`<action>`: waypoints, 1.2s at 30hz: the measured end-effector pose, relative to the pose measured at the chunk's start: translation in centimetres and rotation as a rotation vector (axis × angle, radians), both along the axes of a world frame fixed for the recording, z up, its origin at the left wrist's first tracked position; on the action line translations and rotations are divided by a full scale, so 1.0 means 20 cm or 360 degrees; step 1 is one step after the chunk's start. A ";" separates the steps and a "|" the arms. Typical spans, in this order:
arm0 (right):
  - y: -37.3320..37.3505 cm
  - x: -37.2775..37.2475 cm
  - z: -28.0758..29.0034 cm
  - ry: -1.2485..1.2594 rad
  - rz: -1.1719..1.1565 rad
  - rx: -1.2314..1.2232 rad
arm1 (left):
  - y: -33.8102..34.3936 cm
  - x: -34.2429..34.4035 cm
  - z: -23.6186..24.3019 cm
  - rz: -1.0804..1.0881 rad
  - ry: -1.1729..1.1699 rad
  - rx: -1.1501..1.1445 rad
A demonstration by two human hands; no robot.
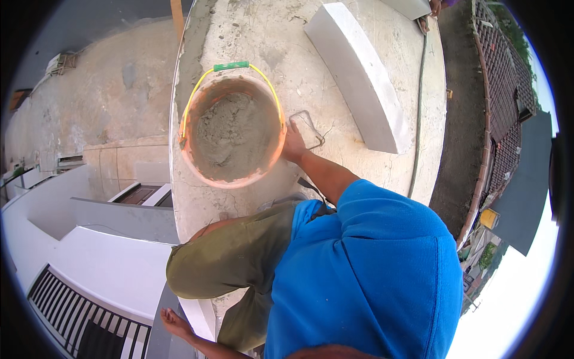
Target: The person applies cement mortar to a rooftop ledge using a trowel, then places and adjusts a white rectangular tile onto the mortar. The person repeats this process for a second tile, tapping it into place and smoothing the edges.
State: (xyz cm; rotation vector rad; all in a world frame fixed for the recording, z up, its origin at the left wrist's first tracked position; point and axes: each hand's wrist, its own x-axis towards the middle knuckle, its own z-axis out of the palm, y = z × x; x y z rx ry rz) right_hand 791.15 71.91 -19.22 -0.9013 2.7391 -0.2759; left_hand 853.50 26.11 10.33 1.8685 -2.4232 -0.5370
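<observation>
An orange bucket [190,157] full of wet grey mortar [233,131] stands on the pale concrete ledge. Its yellow handle has a green grip [231,66] and arches over the far side. My right hand [293,145] is closed on the bucket's right side near the rim, some fingers hidden against it. Just right of that hand lies a bent wire piece [311,128]. Down at the lower left, my left hand [174,323] hangs beside my leg, away from the bucket, fingers loosely curled and nothing seen in them.
A long white block [365,84] lies right of the bucket, with a dark cable [418,113] beyond it. Another person's hand [424,23] is near a second block [409,7] at the top right. The ledge drops off on both sides, past a railing [78,317] and tiled roofs [505,78].
</observation>
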 end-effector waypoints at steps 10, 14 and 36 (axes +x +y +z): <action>0.16 -0.20 0.29 -0.1578 -0.1182 -0.1079 | 0.08 0.00 0.17 -0.0013 -0.0105 -0.0092; 0.12 0.05 0.30 -0.2372 -0.1105 -0.0846 | 0.32 0.03 0.29 0.0138 -0.0160 0.0107; -1.52 2.02 0.35 -0.2764 0.1493 0.0620 | 1.39 0.03 -1.01 0.1016 0.1107 0.1181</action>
